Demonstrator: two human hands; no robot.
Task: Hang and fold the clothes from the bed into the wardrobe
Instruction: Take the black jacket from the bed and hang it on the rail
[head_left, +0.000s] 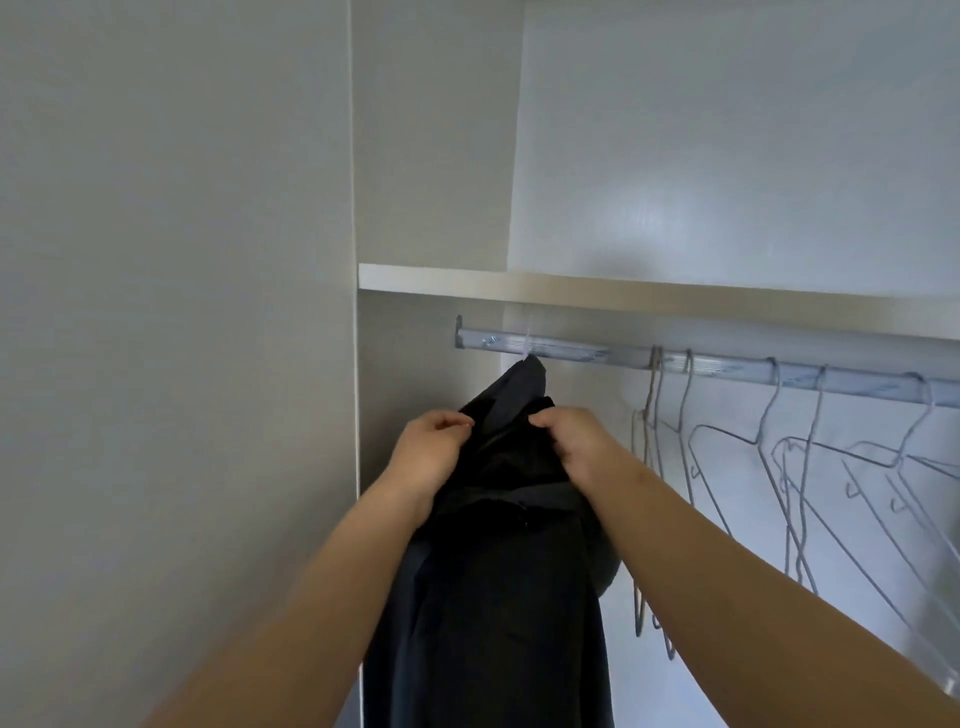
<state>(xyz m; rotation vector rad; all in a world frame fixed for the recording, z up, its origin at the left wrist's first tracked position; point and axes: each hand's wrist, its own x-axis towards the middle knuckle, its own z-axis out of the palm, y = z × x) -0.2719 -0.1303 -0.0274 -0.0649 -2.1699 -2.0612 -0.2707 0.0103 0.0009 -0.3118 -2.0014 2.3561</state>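
A dark garment (498, 561) hangs from the metal rail (571, 351) at the left end of the white wardrobe, its top just under the rail. My left hand (431, 447) pinches the fabric near its left shoulder. My right hand (571, 441) grips the fabric at the right shoulder. The hanger under the garment is hidden by the cloth; only a faint hook shows at the rail.
Several empty wire hangers (779, 467) hang on the rail to the right of the garment. A shelf board (623, 291) runs just above the rail. The wardrobe's side panel (182, 312) stands close on the left.
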